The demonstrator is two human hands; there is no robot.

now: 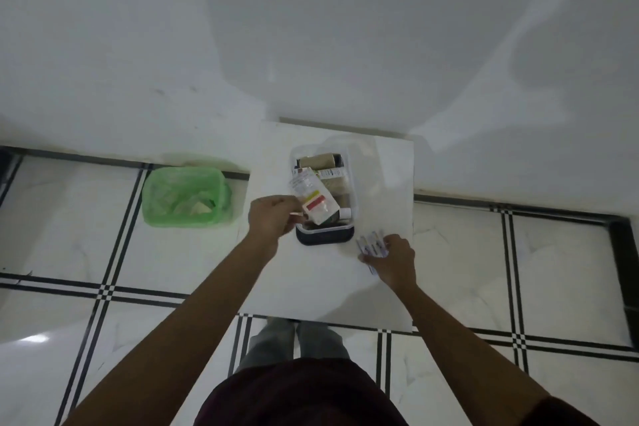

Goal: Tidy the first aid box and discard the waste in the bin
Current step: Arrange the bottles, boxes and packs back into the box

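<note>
The first aid box (325,235), a clear tub with a dark base, stands on a white table (311,280) and holds bottles and cartons. My left hand (273,218) grips a white medicine carton (316,199) with a red and yellow label, tilted over the box's near left corner. My right hand (392,259) rests on the table to the right of the box, fingers closed on several small flat packets (371,244). A green bin (186,197) with a plastic liner stands on the floor to the left of the table, with some waste inside.
The table backs onto a white wall (311,28). A clear lid (359,156) lies behind and to the right of the box. White floor tiles with black lines (103,290) surround the table. My legs (294,339) stand at its near edge.
</note>
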